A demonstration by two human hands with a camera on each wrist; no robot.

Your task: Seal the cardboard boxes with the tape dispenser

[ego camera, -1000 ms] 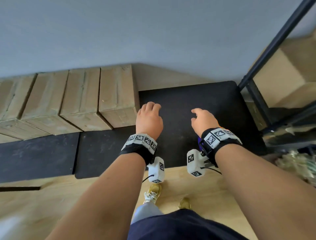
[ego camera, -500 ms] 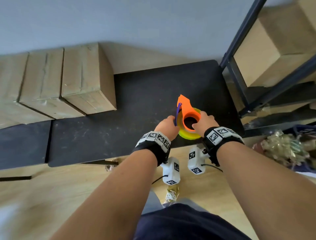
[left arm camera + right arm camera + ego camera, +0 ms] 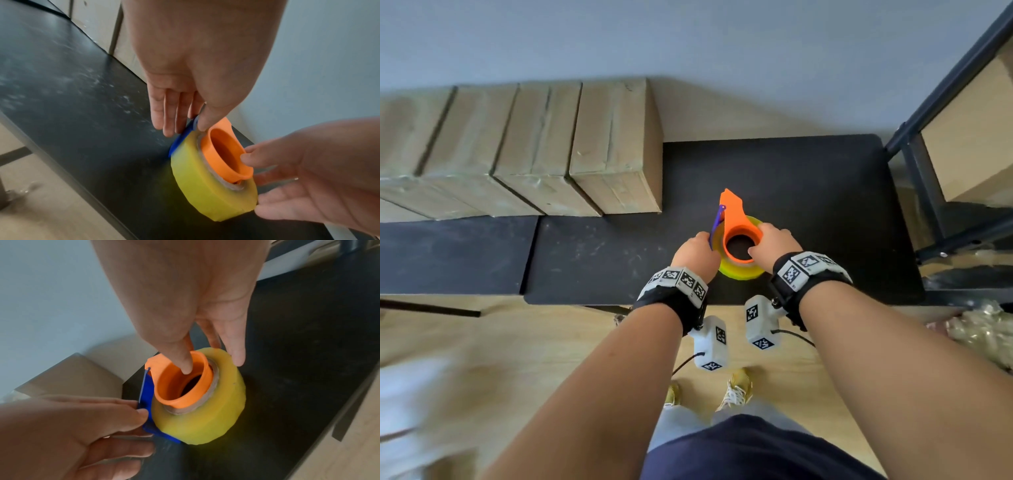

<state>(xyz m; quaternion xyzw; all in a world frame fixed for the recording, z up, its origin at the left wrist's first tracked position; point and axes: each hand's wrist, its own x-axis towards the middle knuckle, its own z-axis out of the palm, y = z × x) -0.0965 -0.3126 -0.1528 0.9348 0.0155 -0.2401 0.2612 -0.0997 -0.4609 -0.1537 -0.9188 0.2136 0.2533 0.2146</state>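
Note:
The tape dispenser (image 3: 739, 236), an orange core with a yellow tape roll (image 3: 205, 178) and a blue blade piece (image 3: 147, 395), stands on the black table (image 3: 825, 205) near its front edge. My left hand (image 3: 709, 245) pinches the blue piece between thumb and fingers (image 3: 202, 123). My right hand (image 3: 760, 240) grips the roll, with the thumb (image 3: 185, 363) inside the orange core and the fingers on the roll's outer side. Several cardboard boxes (image 3: 613, 147) stand in a row at the table's back left, against the wall.
A second black table (image 3: 448, 253) adjoins on the left. A black metal rack (image 3: 928, 192) with a cardboard box (image 3: 976, 130) on it stands at the right. Crumpled plastic film (image 3: 983, 329) lies on the wooden floor beside it.
A second ago my hands hovered over the table and hid the dispenser. Since half a second ago both have held it on the table, and the grip is unchanged.

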